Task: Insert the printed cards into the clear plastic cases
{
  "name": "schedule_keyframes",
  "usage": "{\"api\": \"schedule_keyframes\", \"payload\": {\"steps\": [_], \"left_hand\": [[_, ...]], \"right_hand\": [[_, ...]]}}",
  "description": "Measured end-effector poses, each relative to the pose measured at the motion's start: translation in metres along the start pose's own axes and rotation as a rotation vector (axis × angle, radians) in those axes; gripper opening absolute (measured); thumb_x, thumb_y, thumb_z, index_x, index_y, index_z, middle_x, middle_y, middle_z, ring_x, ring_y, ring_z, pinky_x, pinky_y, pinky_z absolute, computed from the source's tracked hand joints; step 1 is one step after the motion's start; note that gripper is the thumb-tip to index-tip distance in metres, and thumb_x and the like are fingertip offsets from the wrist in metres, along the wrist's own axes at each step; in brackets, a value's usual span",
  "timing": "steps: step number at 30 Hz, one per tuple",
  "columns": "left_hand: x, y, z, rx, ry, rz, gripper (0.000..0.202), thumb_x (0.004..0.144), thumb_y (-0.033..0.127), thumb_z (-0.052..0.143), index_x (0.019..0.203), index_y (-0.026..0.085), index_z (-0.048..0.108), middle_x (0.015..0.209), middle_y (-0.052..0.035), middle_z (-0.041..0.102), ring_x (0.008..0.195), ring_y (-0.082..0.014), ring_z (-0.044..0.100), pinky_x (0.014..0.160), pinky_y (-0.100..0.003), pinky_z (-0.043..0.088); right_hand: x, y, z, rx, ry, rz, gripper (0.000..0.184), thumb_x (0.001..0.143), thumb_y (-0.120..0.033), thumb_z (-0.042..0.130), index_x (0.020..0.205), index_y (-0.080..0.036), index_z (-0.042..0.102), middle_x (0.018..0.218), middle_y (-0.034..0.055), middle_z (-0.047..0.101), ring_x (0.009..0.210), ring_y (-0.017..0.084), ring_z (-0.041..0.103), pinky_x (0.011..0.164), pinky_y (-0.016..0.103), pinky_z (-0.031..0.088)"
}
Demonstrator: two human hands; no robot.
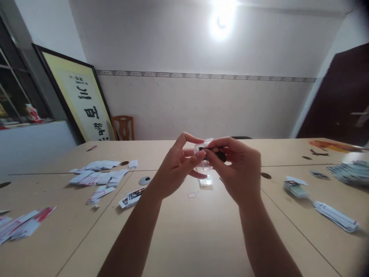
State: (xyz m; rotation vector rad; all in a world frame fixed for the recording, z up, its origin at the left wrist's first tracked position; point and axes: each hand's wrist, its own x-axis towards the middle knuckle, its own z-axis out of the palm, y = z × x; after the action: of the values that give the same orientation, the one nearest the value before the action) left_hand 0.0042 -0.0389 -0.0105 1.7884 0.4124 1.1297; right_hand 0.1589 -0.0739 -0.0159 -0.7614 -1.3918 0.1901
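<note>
Both my hands are raised over the middle of the wooden table. My left hand pinches a small clear plastic case between thumb and fingers. My right hand is closed on the other side of the case, gripping a small dark object at its top edge. A second clear case lies flat on the table just below my hands, with a tiny red-edged square beside it.
Several red-and-white cards lie scattered at the left, more at the far left edge. Card stacks and fanned cards sit at the right. A grey cable cap is set in the table. A wooden chair stands behind.
</note>
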Motion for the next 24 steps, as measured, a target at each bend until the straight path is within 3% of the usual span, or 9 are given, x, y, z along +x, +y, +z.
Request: {"api": "schedule_keyframes", "payload": {"steps": [24], "left_hand": [[-0.0007,-0.0025,0.0002,-0.063,-0.009,0.022,0.019,0.098,0.038,0.060,0.111,0.025,0.054,0.082,-0.0011,0.075,0.082,-0.0206,0.077,0.064,-0.032,0.069]], "right_hand": [[-0.0006,-0.0028,0.0018,-0.007,0.053,0.005,0.008,0.080,-0.018,0.075,0.075,-0.024,0.071,0.065,-0.0033,0.066,0.055,0.012,0.058,0.051,0.027,0.050]]}}
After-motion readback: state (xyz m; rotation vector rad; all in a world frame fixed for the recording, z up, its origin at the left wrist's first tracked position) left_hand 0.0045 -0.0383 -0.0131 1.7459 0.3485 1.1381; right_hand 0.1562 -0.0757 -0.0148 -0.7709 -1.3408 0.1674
